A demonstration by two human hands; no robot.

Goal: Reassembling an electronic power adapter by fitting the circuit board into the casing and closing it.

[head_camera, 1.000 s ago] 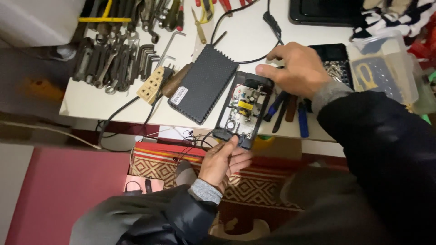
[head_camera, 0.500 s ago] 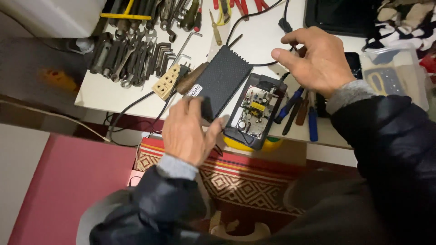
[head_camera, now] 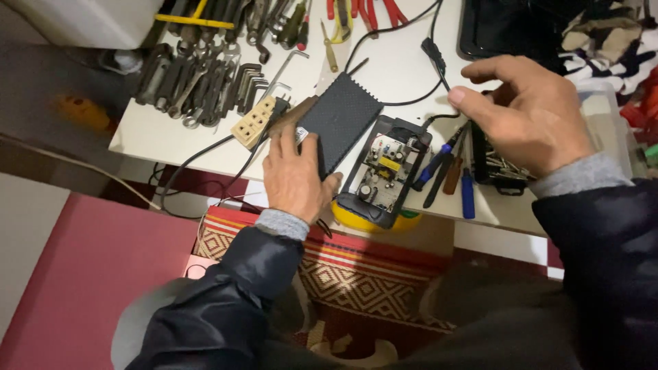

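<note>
**Open adapter set down on a crowded surface**

Head view: a white surface [head_camera: 411, 75] stands over a red patterned rug [head_camera: 356, 274], crowded with tools: a row of wrenches and hex keys [head_camera: 199, 85] at the upper left, pliers with red handles [head_camera: 363, 10] at the top, and a beige terminal block [head_camera: 255, 122] near the front edge.

The open power adapter [head_camera: 385, 171], its circuit board exposed, now lies on the surface at the front edge, partly over a yellow object [head_camera: 370, 219]; a second ago it was held up in both hands. Its ribbed black cover [head_camera: 339, 123] lies just beside it to the left.

The left hand [head_camera: 296, 175] has left the adapter and rests flat on the near end of the cover, fingers spread, closed on nothing. The right hand [head_camera: 528, 113] hovers above the adapter's black cable [head_camera: 432, 55], thumb and forefinger drawn close together at the cord; whether they actually pinch it I cannot tell. Screwdrivers with blue handles [head_camera: 456, 175] lie under that hand.

Judging from this, handling has shifted from the adapter body to its cover and cord.
</note>
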